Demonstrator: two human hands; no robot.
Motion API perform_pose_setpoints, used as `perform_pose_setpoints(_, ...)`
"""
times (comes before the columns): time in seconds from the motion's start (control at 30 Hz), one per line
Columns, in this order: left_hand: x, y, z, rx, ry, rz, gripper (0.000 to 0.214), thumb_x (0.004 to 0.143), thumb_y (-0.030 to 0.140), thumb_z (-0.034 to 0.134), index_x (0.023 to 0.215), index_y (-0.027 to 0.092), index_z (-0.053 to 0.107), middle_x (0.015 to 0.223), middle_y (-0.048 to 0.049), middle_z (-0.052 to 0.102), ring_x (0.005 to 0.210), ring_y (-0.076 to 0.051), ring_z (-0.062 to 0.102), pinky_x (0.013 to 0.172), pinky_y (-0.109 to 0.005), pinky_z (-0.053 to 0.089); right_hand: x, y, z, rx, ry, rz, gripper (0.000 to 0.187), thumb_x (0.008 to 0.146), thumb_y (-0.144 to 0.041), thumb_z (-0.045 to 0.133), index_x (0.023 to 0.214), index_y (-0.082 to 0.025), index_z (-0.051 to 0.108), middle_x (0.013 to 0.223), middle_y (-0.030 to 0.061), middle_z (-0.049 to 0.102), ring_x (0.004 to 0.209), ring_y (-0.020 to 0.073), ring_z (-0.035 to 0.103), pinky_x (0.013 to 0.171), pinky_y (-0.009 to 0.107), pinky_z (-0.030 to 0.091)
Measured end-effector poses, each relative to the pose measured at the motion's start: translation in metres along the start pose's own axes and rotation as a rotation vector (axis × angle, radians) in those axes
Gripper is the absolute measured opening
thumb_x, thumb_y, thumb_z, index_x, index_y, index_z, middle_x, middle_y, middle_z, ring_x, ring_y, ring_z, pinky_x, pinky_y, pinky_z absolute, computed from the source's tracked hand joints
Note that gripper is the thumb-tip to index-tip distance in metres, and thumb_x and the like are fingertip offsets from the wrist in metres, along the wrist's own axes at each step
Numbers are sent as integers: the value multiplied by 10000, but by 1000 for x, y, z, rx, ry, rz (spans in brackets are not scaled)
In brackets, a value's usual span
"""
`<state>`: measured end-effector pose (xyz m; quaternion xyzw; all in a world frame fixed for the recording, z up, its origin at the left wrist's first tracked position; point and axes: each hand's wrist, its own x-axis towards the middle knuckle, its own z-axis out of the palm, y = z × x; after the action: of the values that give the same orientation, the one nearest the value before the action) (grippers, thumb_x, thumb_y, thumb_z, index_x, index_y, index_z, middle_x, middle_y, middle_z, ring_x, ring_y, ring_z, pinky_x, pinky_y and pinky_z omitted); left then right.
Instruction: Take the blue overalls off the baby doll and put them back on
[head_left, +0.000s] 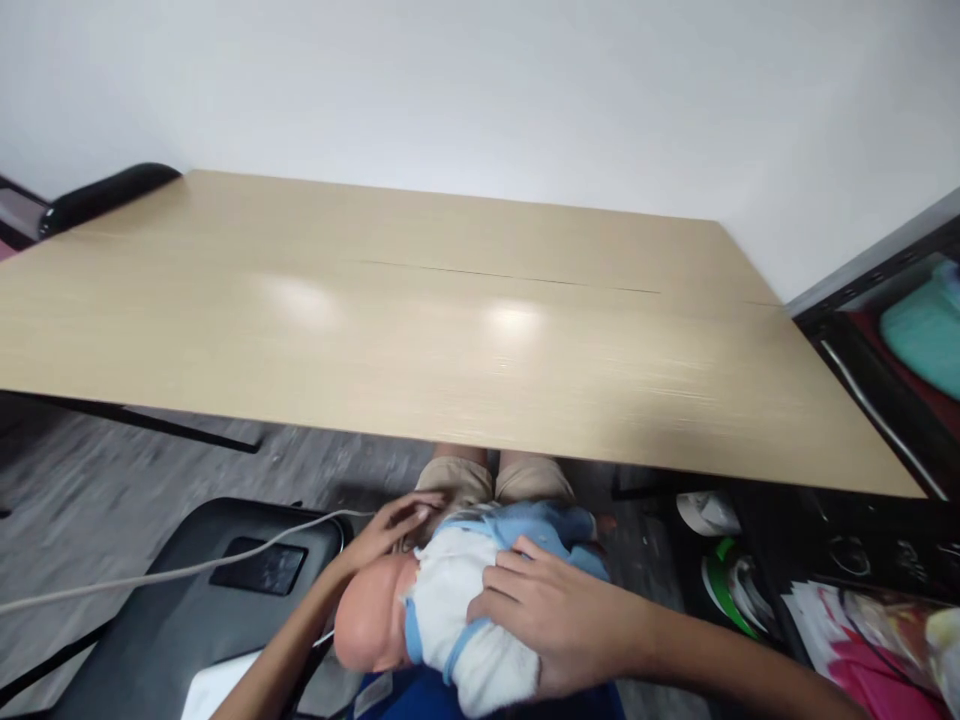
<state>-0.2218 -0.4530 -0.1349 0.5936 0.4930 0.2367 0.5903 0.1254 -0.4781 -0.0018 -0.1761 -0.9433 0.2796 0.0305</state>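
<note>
A baby doll [375, 612] lies on its side across my lap, its bare head to the left. It wears a white and light-blue outfit [457, 570], and its legs point to the right. My right hand [529, 600] is curled over the doll's body, with the fingers pressed on the white cloth. My left hand [397, 525] rests on my beige shorts [459, 478] just above the doll's head, fingers stretched out and apart, holding nothing that I can see. Part of the doll's body is hidden under my right hand.
A wooden table [450, 350] stands in front, against a white wall. To my left, a black chair [172, 640] bears a phone [259, 566], and a pale cable [195, 568] crosses over it. At right are a dark shelf [862, 350] and several items, including pink cloth [874, 675].
</note>
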Motion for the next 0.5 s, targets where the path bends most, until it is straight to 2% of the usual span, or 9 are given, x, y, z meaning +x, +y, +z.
perform_pose_setpoints(0.03,0,-3,-12,-25,-8,-11,803,1048,962,724,1434,273,866,1601,-171,841,1534,-421,778,1443,-682,557,2,-3,1,-54,20,-37,478,1204,-541,673,1508,-196,801,1254,104,908,1110,271,811,1011,451,593)
perform_pose_setpoints(0.1,-7,2,-20,-11,-109,82,818,1048,851,848,1621,270,784,1752,-180,738,1660,-413,685,1498,-656,483,6,-7,3,-103,61,-95,403,1242,-524,684,1424,-177,779,1208,83,869,1074,250,762,989,432,540)
perform_pose_setpoints(0.13,-12,9,-17,19,-191,166,869,1008,805,932,1678,282,748,1788,-176,702,1687,-411,654,1503,-635,473,7,-7,5,-101,74,-112,374,1256,-523,674,1403,-192,770,1208,66,859,1068,244,746,988,429,525)
perform_pose_setpoints(0.2,-22,28,0,97,-377,345,1001,807,755,1121,1639,319,775,1753,-155,710,1630,-421,676,1449,-597,529,8,-6,9,-69,93,-136,293,1272,-468,653,1362,-212,760,1192,34,850,1049,230,731,997,424,513)
perform_pose_setpoints(0.27,-29,48,21,179,-487,417,995,692,699,1193,1545,344,824,1659,-130,766,1548,-440,712,1379,-595,581,7,-4,16,-34,109,-149,155,1250,-330,671,1317,-227,764,1146,3,848,1031,216,734,1003,413,512)
perform_pose_setpoints(0.37,-30,61,37,236,-469,342,838,794,634,1130,1527,358,832,1617,-109,783,1519,-459,720,1372,-629,565,0,-4,32,-80,172,-186,111,1227,-202,692,1187,-244,787,1024,-28,832,956,186,730,949,397,517)
perform_pose_setpoints(0.43,-28,56,34,188,-445,291,711,836,536,1078,1484,349,852,1564,-94,805,1468,-437,752,1348,-605,577,-9,-8,47,-179,267,-229,226,1231,-175,702,1032,-255,772,895,-49,787,848,170,685,898,396,513)
perform_pose_setpoints(0.5,-26,49,28,124,-423,256,708,808,394,1037,1485,325,842,1529,-98,818,1436,-413,772,1322,-574,588,-24,-13,61,-241,366,-264,299,1211,-148,733,932,-258,738,789,-70,731,750,158,613,874,389,511)
